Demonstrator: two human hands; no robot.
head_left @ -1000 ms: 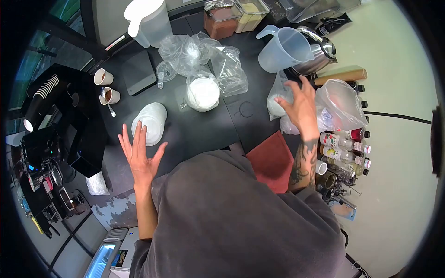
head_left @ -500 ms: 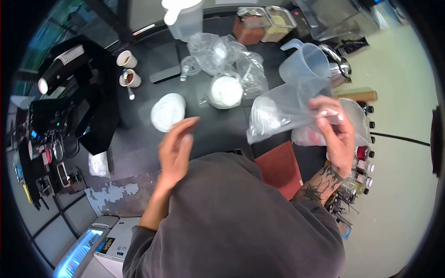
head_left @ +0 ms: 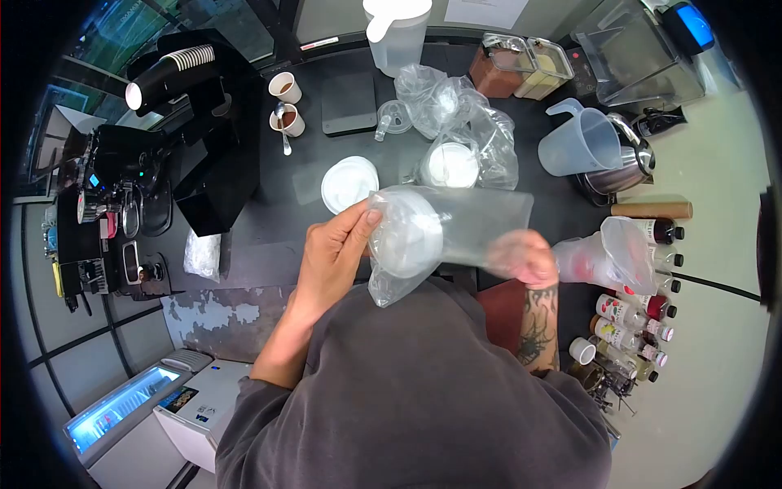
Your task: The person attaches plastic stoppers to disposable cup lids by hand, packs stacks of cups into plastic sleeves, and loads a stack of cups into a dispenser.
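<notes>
A clear plastic bag (head_left: 481, 216) with a stack of round white lids (head_left: 411, 234) in its left end hangs in front of my body. My left hand (head_left: 336, 253) grips that end, thumb on the near face of the bag. My right hand (head_left: 525, 257), blurred by motion, is at the lower corner of the bag's narrower end; its fingers are too smeared to show a grip. Just beyond my left hand lies a loose pile of white lids (head_left: 350, 183) on the dark counter (head_left: 269, 236). Another bag of white lids (head_left: 453, 165) sits behind the held bag.
Crumpled clear bags (head_left: 444, 102) lie behind. Two paper cups (head_left: 287, 121), one with a spoon, and a flat black scale (head_left: 349, 104) stand at the back left. A plastic pitcher (head_left: 580, 145), steel kettle (head_left: 631, 163) and several bottles (head_left: 627, 314) line the right.
The bag of lids has moved left and nearer my body. My left hand, open before, now grips its lid end; my right hand has shifted left and down. The view has turned slightly.
</notes>
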